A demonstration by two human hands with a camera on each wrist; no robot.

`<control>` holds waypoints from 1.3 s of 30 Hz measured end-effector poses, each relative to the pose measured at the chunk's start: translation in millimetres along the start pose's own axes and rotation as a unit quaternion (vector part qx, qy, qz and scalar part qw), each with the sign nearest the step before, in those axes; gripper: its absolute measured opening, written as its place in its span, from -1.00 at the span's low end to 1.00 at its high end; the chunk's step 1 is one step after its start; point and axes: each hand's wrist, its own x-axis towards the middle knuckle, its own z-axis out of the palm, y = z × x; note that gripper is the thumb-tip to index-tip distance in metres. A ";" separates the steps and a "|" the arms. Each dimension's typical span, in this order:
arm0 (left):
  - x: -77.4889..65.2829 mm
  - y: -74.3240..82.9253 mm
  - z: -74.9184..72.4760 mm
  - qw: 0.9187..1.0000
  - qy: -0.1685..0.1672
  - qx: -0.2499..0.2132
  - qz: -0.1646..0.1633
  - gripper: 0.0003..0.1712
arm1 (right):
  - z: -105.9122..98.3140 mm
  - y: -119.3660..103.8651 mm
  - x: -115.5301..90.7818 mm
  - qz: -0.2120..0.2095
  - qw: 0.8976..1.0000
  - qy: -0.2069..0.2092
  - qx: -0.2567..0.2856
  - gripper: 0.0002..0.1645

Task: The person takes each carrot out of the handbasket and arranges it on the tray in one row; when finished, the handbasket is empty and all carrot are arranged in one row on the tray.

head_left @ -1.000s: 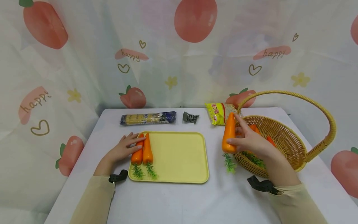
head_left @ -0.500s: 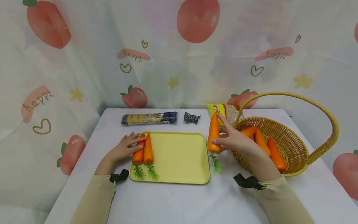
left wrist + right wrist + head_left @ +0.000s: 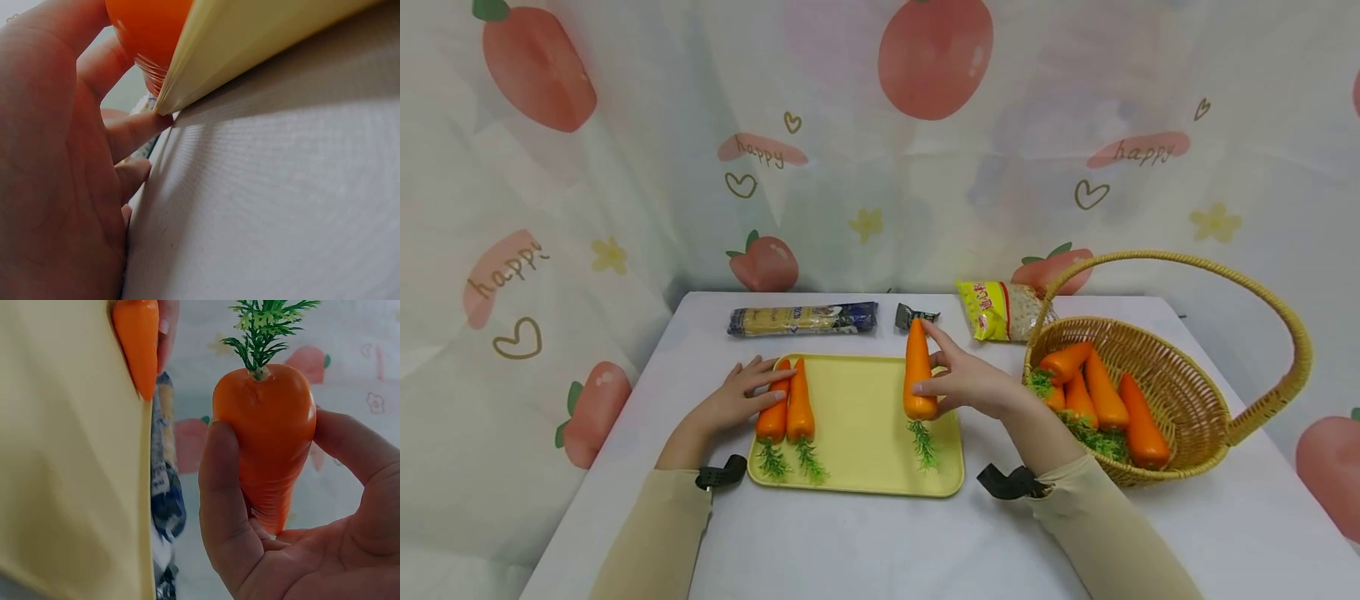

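Head view: a tapered orange carrot (image 3: 917, 367), its stem base (image 3: 259, 374) shown only in the right wrist view, is pinched by the right hand (image 3: 970, 380) above a pale-yellow rectangular tray (image 3: 853, 437). Two tray carrots (image 3: 801, 417) are partly covered by the outstretched left hand (image 3: 735, 398); a dark wrapped packet (image 3: 904, 316) is partly hidden.

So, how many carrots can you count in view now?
8: one carrot in the right hand, two carrots on the yellow tray, and five carrots in the wicker basket, partly overlapping; others may be hidden beneath.
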 end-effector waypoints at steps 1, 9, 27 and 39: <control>0.3 -0.6 0.0 1.000 0.000 0.002 -0.001 -0.39 | 3.0 0.6 4.6 0.001 1.000 -0.004 0.004 0.30; -0.8 1.7 -0.8 1.000 0.000 -0.003 0.005 -0.38 | 30.6 5.0 34.1 0.017 0.998 -0.039 0.043 0.31; -1.0 -1.7 6.0 1.000 0.005 0.002 0.008 -0.39 | 70.5 13.8 66.0 0.048 0.994 -0.078 0.053 0.26; -1.8 -1.2 3.1 1.000 0.003 0.006 0.001 -0.38 | 84.2 11.9 82.2 0.056 0.993 -0.088 0.054 0.28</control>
